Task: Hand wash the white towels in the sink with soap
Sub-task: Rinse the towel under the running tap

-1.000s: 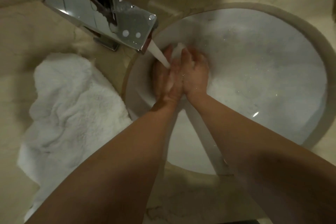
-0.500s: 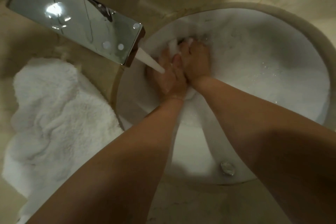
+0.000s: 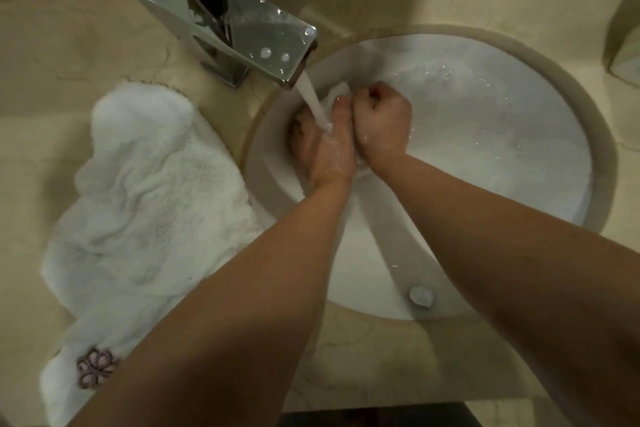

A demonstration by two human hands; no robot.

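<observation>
A white towel (image 3: pixel 337 94) bunches in the sink (image 3: pixel 485 149) under the tap's (image 3: pixel 239 35) stream, both hands curled around it: left hand (image 3: pixel 322 149), right hand (image 3: pixel 381 125). Another towel (image 3: pixel 149 191) lies on the table's left edge.

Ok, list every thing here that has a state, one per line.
Chrome square faucet: running, stream landing on the left hand.
White round sink: wet; drain state unclear.
Small white cloth: under the stream, gripped by both hands.
Left hand: holding the cloth.
Right hand: fisted on the cloth.
Fluffy white towel: crumpled on the counter.
</observation>
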